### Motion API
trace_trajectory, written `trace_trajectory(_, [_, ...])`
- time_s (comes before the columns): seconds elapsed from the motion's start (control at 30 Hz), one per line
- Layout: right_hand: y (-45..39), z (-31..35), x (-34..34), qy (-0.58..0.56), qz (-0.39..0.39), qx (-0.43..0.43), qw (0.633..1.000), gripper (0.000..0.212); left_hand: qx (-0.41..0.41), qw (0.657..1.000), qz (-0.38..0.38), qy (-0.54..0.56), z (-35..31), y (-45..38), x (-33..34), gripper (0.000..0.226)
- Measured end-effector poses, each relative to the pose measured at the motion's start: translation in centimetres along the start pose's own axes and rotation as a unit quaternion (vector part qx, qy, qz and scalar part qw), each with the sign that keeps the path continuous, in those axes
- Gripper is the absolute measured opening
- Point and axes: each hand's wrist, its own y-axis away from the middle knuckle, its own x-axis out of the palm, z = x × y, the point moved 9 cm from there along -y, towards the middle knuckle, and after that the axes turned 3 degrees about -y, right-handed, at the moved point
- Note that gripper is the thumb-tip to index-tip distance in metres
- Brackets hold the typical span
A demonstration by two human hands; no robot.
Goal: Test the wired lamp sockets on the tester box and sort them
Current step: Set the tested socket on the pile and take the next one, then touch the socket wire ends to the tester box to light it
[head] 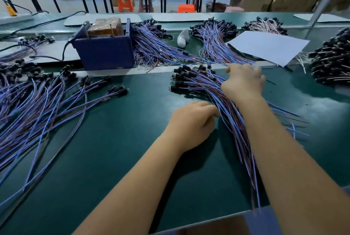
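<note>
I see the green bench [117, 140] carrying wired socket bundles [198, 81], a blue tester box [106, 52] and a white sheet [269, 45].

Even overhead light, fairly bright. Soft shadows under arms on green mat [113, 149]. Mild glare on white sheet [269, 47]. Heavy wide-angle bend at edges, background shelves blurry, right hand [244, 81] a bit motion-smeared.

One dark blue tester box [106, 52]; one white paper sheet [269, 47]; two bare hands; two orange plastic stools [125, 1]; wired sockets too many to count.
</note>
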Motion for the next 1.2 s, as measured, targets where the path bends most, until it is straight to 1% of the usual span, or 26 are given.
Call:
trace_trajectory(0.07, [0.7, 2.3, -0.5, 0.053, -0.030, -0.029, 0.998, 0.044, -0.037, 0.999, -0.035, -0.011, 1.1, 0.0, -1.1, 0.024])
trace_trajectory(0.17, [1.7, 6.5, -0.8, 0.028, -0.057, -0.089, 0.994, 0.045, -0.136, 0.984, -0.106, -0.045, 4.7, 0.2, -4.1, 0.021])
trace_trajectory(0.23, [2.8, 9.8, -0.2, -0.011, -0.054, -0.132, 0.990, 0.044, -0.221, 0.956, -0.155, -0.115, 8.0, 1.2, -6.7, 0.023])
trace_trajectory(0.3, [4.2, 13.2, 1.0, -0.049, -0.039, -0.173, 0.983, 0.042, -0.309, 0.916, -0.184, -0.176, 11.2, 3.1, -9.1, 0.030])
trace_trajectory(0.33, [5.0, 14.8, 1.9, -0.070, -0.026, -0.192, 0.978, 0.041, -0.352, 0.898, -0.183, -0.193, 12.8, 4.1, -10.0, 0.034])
trace_trajectory(0.4, [6.5, 17.8, 4.1, -0.126, 0.023, -0.226, 0.966, 0.042, -0.436, 0.865, -0.146, -0.202, 15.8, 6.2, -10.8, 0.041])
trace_trajectory(0.47, [7.9, 20.3, 7.0, -0.212, 0.111, -0.238, 0.941, 0.042, -0.508, 0.836, -0.089, -0.187, 18.1, 8.0, -10.6, 0.044])
trace_trajectory(0.5, [8.6, 21.3, 8.3, -0.254, 0.155, -0.234, 0.925, 0.041, -0.525, 0.829, -0.066, -0.184, 18.7, 8.5, -10.3, 0.045])
trace_trajectory(0.53, [9.1, 22.0, 9.5, -0.285, 0.186, -0.226, 0.913, 0.040, -0.527, 0.827, -0.053, -0.190, 19.0, 8.7, -9.9, 0.045])
trace_trajectory(0.57, [9.3, 22.4, 10.3, -0.299, 0.199, -0.217, 0.908, 0.041, -0.522, 0.828, -0.050, -0.199, 19.0, 8.6, -9.7, 0.044])
trace_trajectory(0.67, [8.7, 22.2, 11.4, -0.316, 0.184, -0.189, 0.911, 0.045, -0.517, 0.828, -0.076, -0.204, 19.1, 8.3, -10.0, 0.041])
trace_trajectory(0.77, [8.4, 21.6, 11.6, -0.321, 0.161, -0.194, 0.913, 0.049, -0.517, 0.830, -0.088, -0.191, 19.3, 8.1, -10.2, 0.037])
trace_trajectory(0.87, [8.7, 21.4, 11.5, -0.261, 0.124, -0.214, 0.933, 0.055, -0.505, 0.838, -0.102, -0.178, 19.4, 8.1, -10.2, 0.035])
trace_trajectory(0.93, [9.0, 21.4, 11.4, -0.213, 0.118, -0.236, 0.941, 0.058, -0.496, 0.844, -0.118, -0.169, 19.5, 8.3, -10.3, 0.034])
trace_trajectory(1.0, [9.2, 21.5, 11.4, -0.174, 0.117, -0.254, 0.944, 0.055, -0.485, 0.849, -0.139, -0.155, 19.5, 8.4, -10.5, 0.035])
trace_trajectory(1.1, [9.4, 21.2, 10.8, -0.116, 0.081, -0.261, 0.955, 0.039, -0.464, 0.861, -0.160, -0.136, 19.2, 8.2, -10.6, 0.036])
trace_trajectory(1.2, [9.3, 20.7, 10.3, -0.098, 0.058, -0.259, 0.959, 0.029, -0.438, 0.874, -0.170, -0.124, 18.7, 7.6, -10.7, 0.034])
